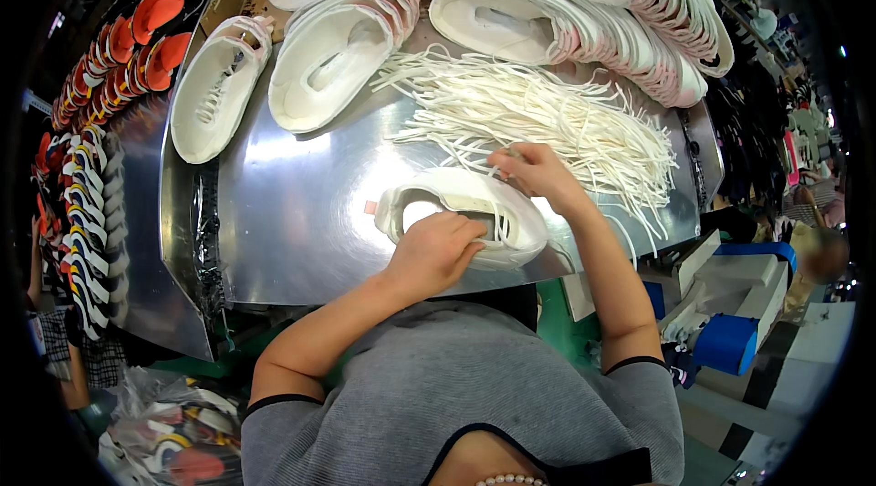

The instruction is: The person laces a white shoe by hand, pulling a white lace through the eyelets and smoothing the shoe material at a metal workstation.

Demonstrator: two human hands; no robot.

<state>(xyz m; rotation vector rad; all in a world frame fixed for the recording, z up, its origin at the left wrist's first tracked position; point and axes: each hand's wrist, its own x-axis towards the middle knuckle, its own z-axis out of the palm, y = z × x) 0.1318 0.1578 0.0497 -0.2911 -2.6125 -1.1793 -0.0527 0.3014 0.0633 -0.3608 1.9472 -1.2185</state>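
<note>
Head view: one white shoe (522, 225) lies near the metal table's (292, 240) close edge, opening upward. Left hand (434, 251) is clamped on the shoe's near rim. Right hand (540, 173), apart from the left, is pinched on a white lace (500, 223) at the far side. Beyond are a lace pile (538, 116) and nested white shoes (584, 25).
</note>
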